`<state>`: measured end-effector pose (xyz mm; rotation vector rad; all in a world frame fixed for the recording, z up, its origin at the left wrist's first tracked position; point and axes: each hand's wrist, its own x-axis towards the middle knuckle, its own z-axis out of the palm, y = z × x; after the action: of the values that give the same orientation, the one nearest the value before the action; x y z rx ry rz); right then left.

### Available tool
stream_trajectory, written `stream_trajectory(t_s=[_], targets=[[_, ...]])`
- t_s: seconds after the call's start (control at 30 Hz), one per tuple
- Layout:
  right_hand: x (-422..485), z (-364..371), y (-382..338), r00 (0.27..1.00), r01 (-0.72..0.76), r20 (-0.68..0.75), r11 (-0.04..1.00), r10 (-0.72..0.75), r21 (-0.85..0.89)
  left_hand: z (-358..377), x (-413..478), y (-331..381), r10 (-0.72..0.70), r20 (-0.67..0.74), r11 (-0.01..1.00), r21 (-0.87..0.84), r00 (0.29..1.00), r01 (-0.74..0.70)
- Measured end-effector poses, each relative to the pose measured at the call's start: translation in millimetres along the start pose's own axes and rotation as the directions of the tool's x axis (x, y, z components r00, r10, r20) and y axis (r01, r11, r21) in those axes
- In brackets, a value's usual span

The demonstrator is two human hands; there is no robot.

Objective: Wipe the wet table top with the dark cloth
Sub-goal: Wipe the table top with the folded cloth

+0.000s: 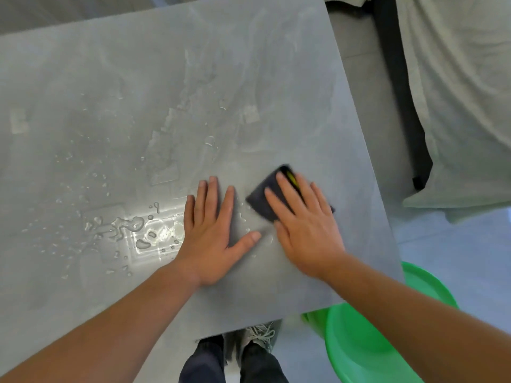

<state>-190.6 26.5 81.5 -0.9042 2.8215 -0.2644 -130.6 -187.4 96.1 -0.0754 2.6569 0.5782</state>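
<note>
Head: green basin (359, 352) at table (276, 78) corner

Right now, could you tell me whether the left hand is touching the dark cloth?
No, the left hand lies flat on the table top, apart from the dark cloth under the right hand.

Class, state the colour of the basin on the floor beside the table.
Bright green basin, seen in the head view, partly under the table's corner.

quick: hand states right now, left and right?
Left hand: open, flat on the table top, holding nothing.
Right hand: open, straight fingers pressing the dark cloth.
</note>
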Motion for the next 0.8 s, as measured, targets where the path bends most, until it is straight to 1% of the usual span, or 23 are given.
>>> stream_trajectory(t_s=[0.07,0.1,0.13,0.17,0.23,0.27,0.3,0.33,0.37,0.4,0.47,0.5,0.53,0.57,0.6,0.63,0.67,0.7,0.73,0.77,0.8], targets=[[-15,-4,12,0.988,0.142,0.067,0.99,-0.142,-0.001,-2,1,2,-0.013,0.013,1.0,0.021,1.0,0.012],[-8,-7,23,0.978,0.192,0.082,0.981,-0.191,-0.004,-1,1,3,-0.023,0.013,0.999,0.04,1.0,0.023],[3,-11,34,0.977,0.202,0.077,0.979,-0.201,-0.015,-1,2,5,-0.034,0.009,0.998,0.06,0.999,0.033],[17,-15,43,0.986,0.156,0.061,0.988,-0.155,-0.012,0,3,6,-0.042,0.003,0.996,0.078,0.999,0.042],[38,-20,54,0.999,-0.04,0.014,0.999,0.039,0.031,2,4,7,-0.044,-0.007,0.994,0.099,0.999,0.045],[40,-19,51,0.991,-0.134,-0.009,0.99,0.135,0.054,3,4,8,-0.04,-0.008,0.994,0.106,0.999,0.04],[34,-14,42,0.979,-0.197,-0.035,0.979,0.199,0.059,4,3,7,-0.036,-0.007,0.993,0.111,0.999,0.037],[20,-8,28,0.973,-0.221,-0.061,0.974,0.223,0.047,4,3,7,-0.038,-0.008,0.993,0.115,0.999,0.038],[1,-2,14,0.976,-0.206,-0.066,0.978,0.207,0.028,4,2,6,-0.04,-0.008,0.992,0.119,0.999,0.04],[-22,4,3,0.985,-0.16,-0.061,0.987,0.161,0.012,4,2,6,-0.039,-0.005,0.992,0.122,0.999,0.039],[-61,8,-4,1.0,-0.018,0.013,1.0,0.018,-0.021,3,3,6,-0.031,-0.004,0.992,0.123,0.999,0.032],[-69,4,5,0.996,0.066,0.066,0.997,-0.063,-0.035,3,3,6,-0.032,-0.005,0.992,0.123,0.999,0.033],[-68,-1,21,0.988,0.129,0.088,0.99,-0.123,-0.057,2,4,6,-0.04,-0.005,0.992,0.123,0.999,0.04],[-63,-7,36,0.988,0.13,0.088,0.989,-0.123,-0.071,2,6,6,-0.045,-0.005,0.991,0.125,0.999,0.045],[-56,-12,51,0.996,0.064,0.063,0.996,-0.06,-0.068,2,6,6,-0.043,-0.002,0.991,0.127,0.999,0.043],[-48,-17,63,0.998,-0.055,0.035,0.997,0.056,-0.046,2,6,6,-0.039,0.005,0.991,0.129,0.999,0.038],[-44,-20,68,0.98,-0.197,0.013,0.98,0.197,-0.009,2,5,6,-0.036,0.014,0.991,0.129,0.999,0.034],[-43,-19,66,0.948,-0.319,-0.001,0.947,0.319,0.028,3,4,6,-0.037,0.017,0.991,0.129,0.999,0.035],[-47,-15,56,0.913,-0.406,-0.023,0.912,0.407,0.056,3,4,6,-0.042,0.016,0.99,0.134,0.999,0.04],[-56,-9,41,0.889,-0.453,-0.041,0.889,0.456,0.066,3,4,7,-0.049,0.017,0.989,0.139,0.999,0.046],[-69,-3,24,0.887,-0.456,-0.048,0.888,0.459,0.065,2,4,7,-0.055,0.014,0.989,0.141,0.998,0.053]])
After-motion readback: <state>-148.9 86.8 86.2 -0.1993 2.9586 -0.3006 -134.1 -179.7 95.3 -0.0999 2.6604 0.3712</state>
